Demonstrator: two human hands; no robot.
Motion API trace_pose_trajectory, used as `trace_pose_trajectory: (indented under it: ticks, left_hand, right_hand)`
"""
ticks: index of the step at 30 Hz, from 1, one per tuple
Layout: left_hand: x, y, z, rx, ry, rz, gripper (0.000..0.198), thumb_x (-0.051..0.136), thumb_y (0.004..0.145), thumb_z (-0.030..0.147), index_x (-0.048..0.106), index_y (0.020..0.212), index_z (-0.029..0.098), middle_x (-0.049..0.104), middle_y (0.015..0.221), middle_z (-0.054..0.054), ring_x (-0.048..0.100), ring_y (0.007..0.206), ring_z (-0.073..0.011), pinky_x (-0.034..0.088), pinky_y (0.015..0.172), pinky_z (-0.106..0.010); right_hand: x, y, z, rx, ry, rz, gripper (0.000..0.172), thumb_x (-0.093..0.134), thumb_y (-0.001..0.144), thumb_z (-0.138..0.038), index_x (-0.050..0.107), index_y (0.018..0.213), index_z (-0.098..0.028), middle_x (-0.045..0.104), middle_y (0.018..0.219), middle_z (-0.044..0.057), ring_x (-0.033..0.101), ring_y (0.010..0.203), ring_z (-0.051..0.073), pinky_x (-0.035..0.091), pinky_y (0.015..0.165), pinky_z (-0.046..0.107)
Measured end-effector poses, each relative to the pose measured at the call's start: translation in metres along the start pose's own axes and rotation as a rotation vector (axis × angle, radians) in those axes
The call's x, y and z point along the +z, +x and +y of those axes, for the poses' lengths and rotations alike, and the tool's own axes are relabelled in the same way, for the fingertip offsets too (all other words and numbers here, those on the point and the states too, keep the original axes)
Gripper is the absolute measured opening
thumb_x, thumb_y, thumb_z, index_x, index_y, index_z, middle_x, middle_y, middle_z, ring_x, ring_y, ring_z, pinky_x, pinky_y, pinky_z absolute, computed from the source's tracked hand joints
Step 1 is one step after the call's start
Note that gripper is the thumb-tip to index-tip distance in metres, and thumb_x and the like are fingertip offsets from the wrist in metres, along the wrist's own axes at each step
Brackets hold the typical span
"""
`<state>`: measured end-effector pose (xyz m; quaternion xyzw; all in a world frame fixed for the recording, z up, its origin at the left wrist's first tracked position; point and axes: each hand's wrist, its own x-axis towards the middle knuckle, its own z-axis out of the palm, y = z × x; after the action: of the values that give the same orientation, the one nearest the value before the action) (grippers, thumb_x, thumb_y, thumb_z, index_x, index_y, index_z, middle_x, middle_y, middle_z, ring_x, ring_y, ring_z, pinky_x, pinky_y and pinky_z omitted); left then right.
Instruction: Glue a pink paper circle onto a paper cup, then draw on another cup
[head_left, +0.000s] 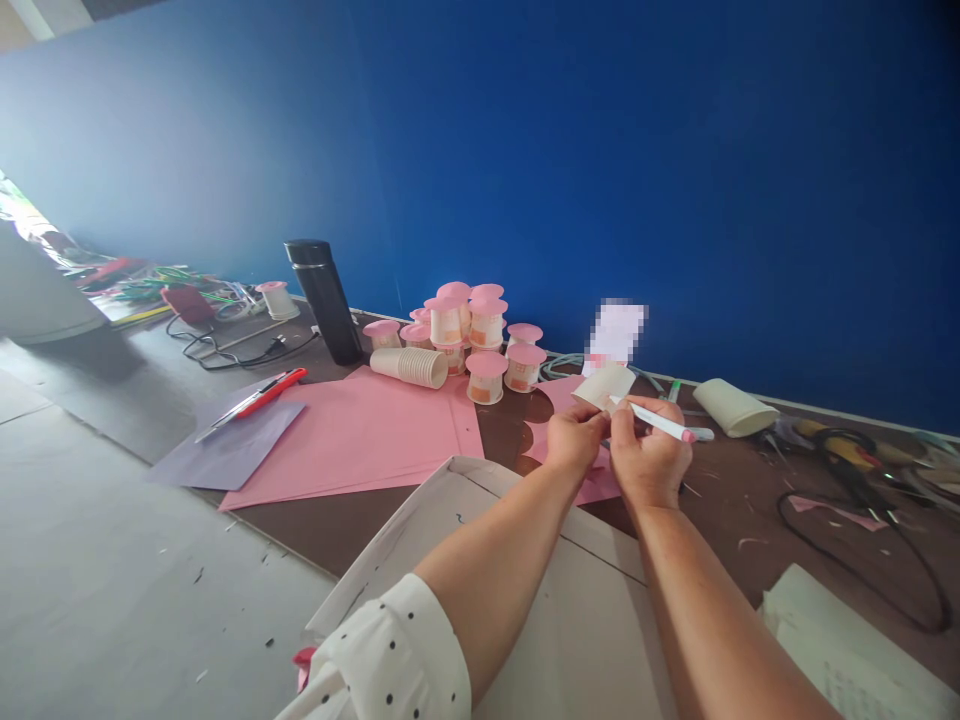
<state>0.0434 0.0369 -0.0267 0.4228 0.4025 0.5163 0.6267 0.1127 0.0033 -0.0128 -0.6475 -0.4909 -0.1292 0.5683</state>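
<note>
My left hand [574,437] is closed on a small cream paper cup [604,385], held tilted above the brown mat. My right hand [651,455] grips a white marker [664,424] with a pink end, its tip against the cup. Both hands meet just over a pink paper cutout [559,392]. A cluster of paper cups with pink lids [480,335] stands behind them, with a stack of plain cups [411,365] lying on its side.
A black flask [324,298] stands at the back left. Pink sheets [360,435], a lilac sheet [232,445] and a red utility knife [262,395] lie left. A cardboard box [577,620] sits under my arms. Another cup [733,406] and black cable [862,500] lie right.
</note>
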Motion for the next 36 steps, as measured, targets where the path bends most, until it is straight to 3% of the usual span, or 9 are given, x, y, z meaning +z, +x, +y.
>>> trace_pose_trajectory:
  ticks: [23,29,36]
  left_hand:
    - [-0.0001,-0.004,0.0041,0.012,0.069,0.022,0.008,0.065,0.066,0.024,0.067,0.063,0.016,0.056,0.057,0.001,0.049,0.057,-0.0104,0.041,0.058,-0.022]
    - [0.0003,-0.0075,0.0085,-0.042,0.01,0.031,0.008,0.065,0.068,0.022,0.067,0.062,0.016,0.062,0.061,-0.001,0.053,0.058,-0.0108,0.044,0.06,-0.022]
    - [-0.0006,-0.0065,0.0075,-0.03,0.028,0.01,0.008,0.066,0.067,0.024,0.069,0.067,0.016,0.061,0.061,-0.001,0.052,0.057,-0.0104,0.042,0.057,-0.021]
  right_hand:
    - [0.0018,-0.0011,0.0019,-0.03,-0.014,-0.029,0.017,0.055,0.078,-0.032,0.061,0.082,-0.016,0.065,0.081,0.01,0.06,0.07,0.018,0.048,0.067,0.031]
    - [0.0006,0.0007,0.0032,0.023,0.04,0.051,0.023,0.052,0.08,-0.034,0.06,0.087,-0.014,0.065,0.082,0.011,0.059,0.064,0.017,0.048,0.06,0.03]
    - [-0.0001,0.0004,-0.0003,0.002,0.018,0.002,0.021,0.053,0.079,-0.034,0.06,0.084,-0.015,0.064,0.082,0.012,0.06,0.067,0.018,0.048,0.063,0.032]
